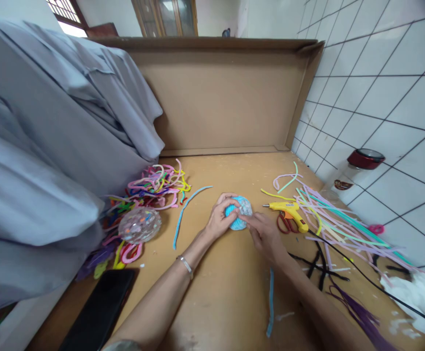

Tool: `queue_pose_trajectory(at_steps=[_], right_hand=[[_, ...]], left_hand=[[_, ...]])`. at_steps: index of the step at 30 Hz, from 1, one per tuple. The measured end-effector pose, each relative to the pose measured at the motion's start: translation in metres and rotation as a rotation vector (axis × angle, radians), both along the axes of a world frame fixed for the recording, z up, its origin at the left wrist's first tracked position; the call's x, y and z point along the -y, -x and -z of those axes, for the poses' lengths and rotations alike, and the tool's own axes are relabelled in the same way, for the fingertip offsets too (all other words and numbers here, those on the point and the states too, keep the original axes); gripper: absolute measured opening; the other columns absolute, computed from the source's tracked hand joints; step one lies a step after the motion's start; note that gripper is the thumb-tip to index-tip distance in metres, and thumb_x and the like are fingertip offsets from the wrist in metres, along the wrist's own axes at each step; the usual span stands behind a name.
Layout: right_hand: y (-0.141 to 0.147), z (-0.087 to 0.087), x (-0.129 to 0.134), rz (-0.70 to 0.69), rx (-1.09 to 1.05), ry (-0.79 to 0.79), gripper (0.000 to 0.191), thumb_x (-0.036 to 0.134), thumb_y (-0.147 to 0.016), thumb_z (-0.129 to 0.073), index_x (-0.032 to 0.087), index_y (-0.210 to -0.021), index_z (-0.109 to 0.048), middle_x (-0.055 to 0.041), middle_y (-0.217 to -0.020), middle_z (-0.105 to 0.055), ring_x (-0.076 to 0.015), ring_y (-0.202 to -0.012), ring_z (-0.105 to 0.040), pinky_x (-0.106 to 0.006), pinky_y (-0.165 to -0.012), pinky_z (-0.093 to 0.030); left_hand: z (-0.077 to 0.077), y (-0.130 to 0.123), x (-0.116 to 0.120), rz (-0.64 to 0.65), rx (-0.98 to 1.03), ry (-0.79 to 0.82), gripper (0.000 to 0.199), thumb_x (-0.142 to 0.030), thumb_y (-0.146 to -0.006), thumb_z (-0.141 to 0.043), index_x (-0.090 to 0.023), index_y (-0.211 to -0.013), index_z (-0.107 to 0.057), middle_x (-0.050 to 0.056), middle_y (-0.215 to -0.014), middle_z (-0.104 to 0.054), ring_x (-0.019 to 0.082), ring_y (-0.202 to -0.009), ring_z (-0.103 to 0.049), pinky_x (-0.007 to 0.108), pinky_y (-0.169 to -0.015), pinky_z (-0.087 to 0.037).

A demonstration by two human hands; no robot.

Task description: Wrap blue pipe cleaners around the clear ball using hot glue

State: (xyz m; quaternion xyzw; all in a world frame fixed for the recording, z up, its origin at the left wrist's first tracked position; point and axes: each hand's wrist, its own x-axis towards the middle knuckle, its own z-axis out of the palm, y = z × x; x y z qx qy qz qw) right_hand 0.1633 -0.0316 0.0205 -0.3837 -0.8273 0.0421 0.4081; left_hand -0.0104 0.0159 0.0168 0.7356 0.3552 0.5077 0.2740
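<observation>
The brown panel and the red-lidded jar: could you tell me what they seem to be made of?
The brown panel looks like matte cardboard, given its folded flaps and creased edges. The red-lidded jar has a smooth, see-through body, plastic or glass, unclear which. Its lid, shiny on top, is probably plastic.

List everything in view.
Round piece: one, blue, centre
Strips: two, blue, near centre
Stems: uncounted, mixed, left and right
Ball: one, clear, left
Phone: one, black, left
Cloth: one, grey, left
Cardboard: one, brown, back
Glue gun: one, yellow, right
Cable: one, black, right
Scissors: one, red, right
Strands: uncounted, purple, right
Fluff: uncounted, white, right
Jar: one, clear, right
Table: one, tan, beneath
Wall: one, white, right
Cabinet: one, brown, back
Bracelet: one, silver, left
Left hand, right hand: two, centre
</observation>
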Motion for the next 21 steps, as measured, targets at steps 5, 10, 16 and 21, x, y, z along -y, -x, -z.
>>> queue_pose_trajectory(at_steps=[5, 10, 16, 21], right_hand=[[-0.0003, 0.0008, -0.0004, 0.006, -0.003, -0.013, 0.038, 0.015, -0.094, -0.038, 0.023, -0.119, -0.065, -0.0039, -0.075, -0.057, -0.016, -0.07, -0.051, -0.027, -0.062, -0.039], [0.0012, 0.0002, 0.0006, 0.006, -0.027, -0.021, 0.037, 0.016, -0.095, -0.037, 0.022, -0.117, -0.066, -0.0032, -0.073, -0.056, -0.0155, -0.069, -0.05, -0.026, -0.062, -0.038], [0.0017, 0.0012, 0.0, -0.007, -0.038, -0.035, 0.036, 0.015, -0.095, -0.037, 0.022, -0.118, -0.065, -0.0036, -0.074, -0.057, -0.0163, -0.069, -0.049, -0.027, -0.061, -0.038], [0.0007, 0.0026, -0.0017, -0.02, -0.043, -0.033, 0.037, 0.015, -0.094, -0.038, 0.024, -0.119, -0.064, -0.0031, -0.075, -0.057, -0.0157, -0.068, -0.049, -0.027, -0.061, -0.037]], left_hand=[[0.001, -0.0019, -0.0006, 0.005, 0.058, 0.0, 0.013, -0.023, -0.082, -0.054, -0.019, -0.094, -0.057, 0.009, -0.111, -0.058, 0.022, -0.108, -0.057, 0.04, -0.098, -0.046], [-0.0008, -0.0011, -0.0007, 0.013, 0.031, -0.006, 0.013, -0.023, -0.083, -0.053, -0.019, -0.095, -0.058, 0.009, -0.111, -0.058, 0.022, -0.111, -0.056, 0.04, -0.1, -0.044], [-0.0009, 0.0005, -0.001, 0.013, -0.007, -0.003, 0.017, -0.023, -0.084, -0.053, -0.019, -0.098, -0.063, 0.01, -0.113, -0.057, 0.024, -0.113, -0.056, 0.041, -0.1, -0.045], [0.0, 0.0011, -0.0019, 0.007, -0.009, -0.005, 0.017, -0.022, -0.084, -0.054, -0.018, -0.096, -0.064, 0.01, -0.114, -0.057, 0.023, -0.111, -0.057, 0.04, -0.1, -0.045]])
